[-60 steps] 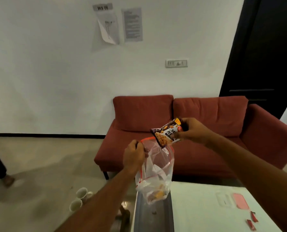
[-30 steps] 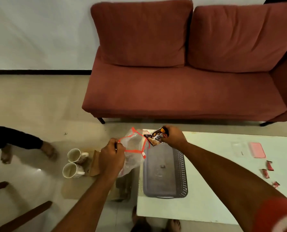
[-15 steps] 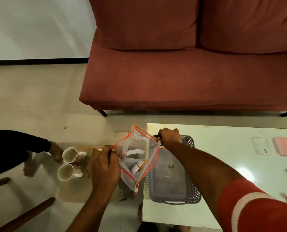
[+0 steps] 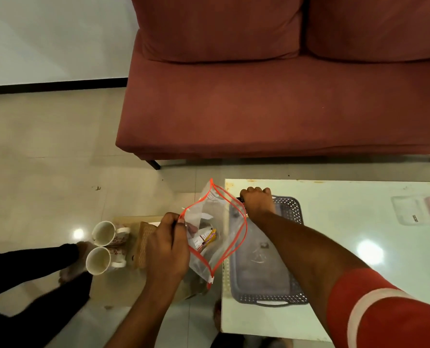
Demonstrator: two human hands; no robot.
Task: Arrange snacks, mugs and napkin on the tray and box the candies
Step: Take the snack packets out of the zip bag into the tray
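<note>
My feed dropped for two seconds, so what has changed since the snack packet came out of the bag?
The right hand carried the dark peanut snack packet down from above the bag to the far left corner of the grey plastic tray, still gripping it. The left hand still holds the clear red-zip bag open. The two white mugs remain on the floor.

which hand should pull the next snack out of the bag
Right. The left hand pinches the bag open by its rim; the right hand is at the tray's far end, beside the bag's mouth.
</note>
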